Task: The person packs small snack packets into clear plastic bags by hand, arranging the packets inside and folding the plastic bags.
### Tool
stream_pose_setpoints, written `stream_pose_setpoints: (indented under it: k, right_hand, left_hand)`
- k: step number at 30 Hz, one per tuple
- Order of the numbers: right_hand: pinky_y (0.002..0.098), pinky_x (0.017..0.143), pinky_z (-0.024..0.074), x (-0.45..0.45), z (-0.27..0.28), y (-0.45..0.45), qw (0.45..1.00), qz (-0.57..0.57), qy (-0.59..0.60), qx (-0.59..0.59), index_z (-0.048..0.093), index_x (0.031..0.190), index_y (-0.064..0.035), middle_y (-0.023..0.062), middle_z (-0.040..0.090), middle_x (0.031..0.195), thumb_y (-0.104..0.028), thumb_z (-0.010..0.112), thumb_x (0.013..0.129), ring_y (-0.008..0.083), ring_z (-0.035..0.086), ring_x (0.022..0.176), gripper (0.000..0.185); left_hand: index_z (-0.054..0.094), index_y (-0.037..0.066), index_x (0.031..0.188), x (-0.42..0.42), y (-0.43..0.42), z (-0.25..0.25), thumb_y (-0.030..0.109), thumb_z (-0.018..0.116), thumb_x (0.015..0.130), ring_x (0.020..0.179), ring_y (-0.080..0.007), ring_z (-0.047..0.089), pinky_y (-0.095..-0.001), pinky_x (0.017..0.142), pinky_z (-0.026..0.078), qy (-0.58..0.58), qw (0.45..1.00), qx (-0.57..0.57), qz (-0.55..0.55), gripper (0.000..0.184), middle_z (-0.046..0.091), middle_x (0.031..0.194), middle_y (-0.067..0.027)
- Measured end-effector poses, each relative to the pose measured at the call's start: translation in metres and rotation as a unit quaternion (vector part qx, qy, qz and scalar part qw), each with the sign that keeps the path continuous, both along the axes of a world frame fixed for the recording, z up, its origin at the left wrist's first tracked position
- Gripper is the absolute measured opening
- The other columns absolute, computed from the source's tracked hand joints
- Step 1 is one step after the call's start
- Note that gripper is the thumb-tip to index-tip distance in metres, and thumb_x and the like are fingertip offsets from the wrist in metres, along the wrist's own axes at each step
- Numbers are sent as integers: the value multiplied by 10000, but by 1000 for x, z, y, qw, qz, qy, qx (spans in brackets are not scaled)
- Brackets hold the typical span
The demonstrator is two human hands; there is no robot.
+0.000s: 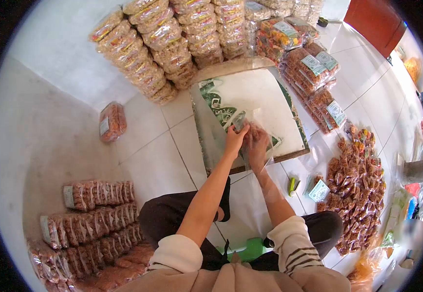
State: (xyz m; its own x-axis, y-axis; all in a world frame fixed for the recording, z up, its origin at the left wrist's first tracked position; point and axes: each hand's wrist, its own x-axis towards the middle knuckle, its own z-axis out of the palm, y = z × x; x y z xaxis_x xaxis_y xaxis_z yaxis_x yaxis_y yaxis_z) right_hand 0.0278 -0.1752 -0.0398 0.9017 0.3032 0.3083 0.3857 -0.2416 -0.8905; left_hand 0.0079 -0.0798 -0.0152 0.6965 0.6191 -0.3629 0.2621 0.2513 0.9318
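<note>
My left hand (236,138) is closed, pinching a clear plastic bag (265,177) near a small greenish piece (239,118) that looks like a label. Close beside it, my right hand (256,144) shows through the clear film and seems to be inside the bag. Its fingers are blurred by the plastic, so their pose is unclear. Both hands are over a low board (265,97) with a white top and green printed patterns. The bag's film hangs down along my right forearm.
Stacked snack packs (158,39) line the wall, with labelled brown packs (313,68) at the board's right. A pile of small packets (355,190) lies right, near a green cutter-like tool (293,186) and a labelled pack (318,190). Rows of packs (94,224) stand left; one pack (112,121) lies alone.
</note>
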Motion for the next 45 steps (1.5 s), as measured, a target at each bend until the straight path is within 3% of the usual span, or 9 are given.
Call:
stream_pose_setpoints:
  k: [15, 18, 20, 29, 32, 35, 37, 40, 45]
  right_hand:
    - [434, 859, 325, 4, 10, 7, 988, 19, -126, -87, 397, 1227, -70, 179, 452, 1080, -74, 548, 768, 332, 428, 975, 483]
    - [403, 846, 348, -1, 1, 10, 997, 16, -77, -16, 408, 1214, -66, 170, 478, 1050, -66, 545, 766, 327, 446, 963, 468]
    - [388, 845, 353, -3, -3, 10, 999, 19, -50, -3, 414, 1206, -64, 163, 489, 1040, -62, 539, 770, 324, 452, 962, 454]
    - [373, 940, 324, 4, 21, 18, 977, 153, -149, -19, 376, 1238, -27, 190, 447, 1200, -86, 475, 824, 317, 390, 1143, 430]
    - [354, 957, 315, 0, 44, -9, 962, 270, -13, 27, 334, 1260, -3, 196, 394, 1257, -135, 468, 839, 316, 361, 1180, 462]
    - [357, 967, 313, -6, 20, -66, 928, 338, -12, -155, 389, 1223, 6, 199, 387, 1258, -169, 476, 834, 311, 375, 1169, 435]
    - [371, 962, 320, -18, 48, -120, 733, 430, -334, -407, 471, 1146, 0, 188, 406, 1240, -165, 477, 827, 311, 410, 1133, 359]
    - [381, 935, 349, -20, 97, -206, 776, 459, -147, -406, 523, 1073, -8, 168, 469, 1171, -162, 491, 819, 315, 449, 1078, 298]
    - [357, 812, 430, 2, 112, -389, 937, 121, 122, -303, 554, 1023, -3, 169, 581, 982, -78, 527, 772, 297, 551, 918, 264]
  left_hand:
    - [216, -21, 1312, -4, -6, 6, 496, 557, 764, 1138, -348, 366, -423, 930, 327, 173, 941, 278, -79, 827, 333, 1241, -239]
    - [236, -8, 1305, -8, -3, 1, 439, 544, 797, 1139, -368, 343, -412, 951, 300, 226, 884, 399, -88, 744, 289, 1250, -266]
    - [322, 20, 1259, -12, -2, -8, 352, 527, 834, 1077, -387, 375, -420, 929, 309, -112, 925, 359, 56, 577, 349, 1224, -229]
    - [453, 171, 1105, -6, 16, -4, 209, 471, 876, 1051, -366, 387, -457, 882, 313, -28, 909, 409, -71, 234, 502, 1085, -132]
    - [479, 148, 1058, 6, 17, -5, 194, 441, 884, 1028, -366, 393, -466, 885, 310, 0, 907, 418, -42, 184, 507, 1076, -136]
    - [465, 119, 1089, 9, 13, 8, 202, 439, 878, 1114, -395, 321, -471, 915, 295, 79, 834, 546, -1, 228, 359, 1228, -143]
    - [441, 101, 1136, 17, 4, 16, 198, 462, 860, 1191, -418, 234, -509, 953, 233, 132, 868, 474, 71, 293, 218, 1328, -176]
    - [432, 125, 1107, 40, -16, 15, 181, 522, 820, 1220, -370, 204, -608, 947, 137, 279, 780, 547, 122, 306, 205, 1318, -192]
    - [451, 94, 1094, 69, -123, 74, 142, 585, 745, 1231, -343, 197, -628, 928, 132, 29, 746, 663, 59, 377, 201, 1321, -184]
